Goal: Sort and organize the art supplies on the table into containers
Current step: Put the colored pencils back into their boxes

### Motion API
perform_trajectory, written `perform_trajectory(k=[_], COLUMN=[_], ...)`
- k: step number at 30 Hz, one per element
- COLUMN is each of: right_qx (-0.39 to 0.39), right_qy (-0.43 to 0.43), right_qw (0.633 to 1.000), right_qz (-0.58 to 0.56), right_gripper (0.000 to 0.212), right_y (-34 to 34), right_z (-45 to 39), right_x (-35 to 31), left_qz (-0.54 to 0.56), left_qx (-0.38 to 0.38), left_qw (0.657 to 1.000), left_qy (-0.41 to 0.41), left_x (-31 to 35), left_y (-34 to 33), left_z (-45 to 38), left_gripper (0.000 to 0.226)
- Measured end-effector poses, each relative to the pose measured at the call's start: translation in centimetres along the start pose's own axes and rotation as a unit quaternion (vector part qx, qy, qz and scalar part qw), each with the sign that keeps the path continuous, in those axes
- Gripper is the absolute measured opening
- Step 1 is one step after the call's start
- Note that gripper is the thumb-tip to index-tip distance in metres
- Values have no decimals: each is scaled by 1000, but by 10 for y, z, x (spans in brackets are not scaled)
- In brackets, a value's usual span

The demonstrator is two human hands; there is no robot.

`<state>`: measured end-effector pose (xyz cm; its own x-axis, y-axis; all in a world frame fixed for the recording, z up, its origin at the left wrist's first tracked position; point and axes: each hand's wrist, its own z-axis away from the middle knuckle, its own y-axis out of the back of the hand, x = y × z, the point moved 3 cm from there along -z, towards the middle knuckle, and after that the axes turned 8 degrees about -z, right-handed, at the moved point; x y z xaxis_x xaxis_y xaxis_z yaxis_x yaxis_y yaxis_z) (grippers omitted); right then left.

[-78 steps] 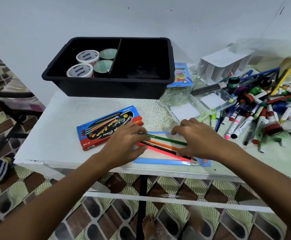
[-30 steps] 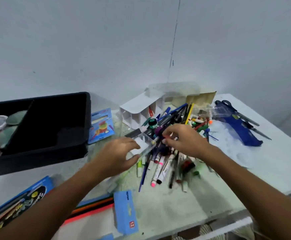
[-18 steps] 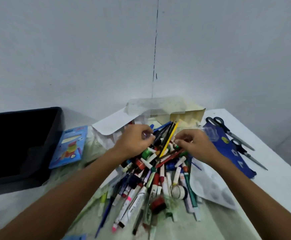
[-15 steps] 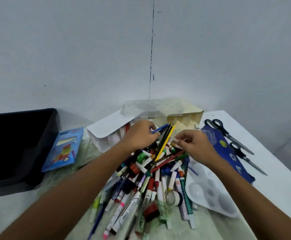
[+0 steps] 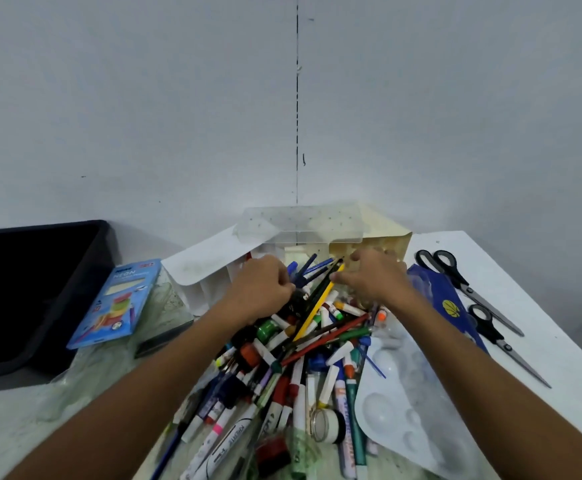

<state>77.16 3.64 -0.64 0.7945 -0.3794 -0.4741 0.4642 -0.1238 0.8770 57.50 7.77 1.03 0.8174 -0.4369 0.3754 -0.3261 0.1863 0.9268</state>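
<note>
L hand [image 5: 265,289] fingers curled on dark pens, frame centre | R hand [image 5: 372,277] pinching long yellow pencil [image 5: 317,306] top | risk: tangled heap of mixed markers/pens [image 5: 289,375], lower centre, drags & rolls off white table [image 5: 559,341] if yanked

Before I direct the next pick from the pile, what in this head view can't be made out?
- Black bin: cut by the left edge; its inside is too dark to read.
- Left hand: fingers curl into the pile of pens and markers; what they grip is hidden behind the hand.
- Right hand: fingertips at the yellow pencil; a grip isn't clear.
- White divided organizer: compartments hidden by its flap and the left hand.
</note>
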Motion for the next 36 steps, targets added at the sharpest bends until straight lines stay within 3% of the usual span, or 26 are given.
perform_trajectory(k=[4, 6, 9, 14, 18, 22, 25, 29, 32, 34, 36], right_qx=[-15, -11, -30, -47, -54, -32, -11, 7, 18, 52, 59], right_qy=[3, -2, -9, 1, -18, 33, 78, 89, 68, 54, 40], right_qw=[997, 995, 996, 981, 931, 833, 803, 813, 824, 874, 954], right_qz=[-71, -99, -78, -189, -362, -552, -591, -576, -562, -480, -290], right_gripper=[25, 28, 49, 28, 24, 15, 14, 14, 8, 6, 15], right_y=[-6, -9, -11, -7, 9, 36, 50, 43, 36, 31, 19], right_z=[-11, -13, -16, -16, 6, 31, 42, 44, 37, 26, 11], right_x=[-2, -1, -4, -6, -9, -21, -36, -48, -44, -32, -16], left_qz=[43, 52, 83, 195, 356, 496, 553, 577, 591, 597, 603], left_qx=[20, 27, 31, 17, 7, 10, -12, -68, -56, -44, -40], left_qw=[999, 998, 996, 980, 932, 865, 831, 811, 797, 789, 781], left_qy=[11, 14, 16, 38, 75, 76, 67, 68, 110, 139, 156], left_x=[-12, -16, -19, -18, -18, -6, 11, 29, 25, 17, 7], left_y=[14, 16, 14, 8, 2, 4, 5, -1, -5, -7, -8], left_z=[17, 21, 23, 25, 28, 32, 34, 40, 44, 45, 47], left_gripper=[12, 10, 15, 7, 7, 14, 23, 12, 14, 18, 18])
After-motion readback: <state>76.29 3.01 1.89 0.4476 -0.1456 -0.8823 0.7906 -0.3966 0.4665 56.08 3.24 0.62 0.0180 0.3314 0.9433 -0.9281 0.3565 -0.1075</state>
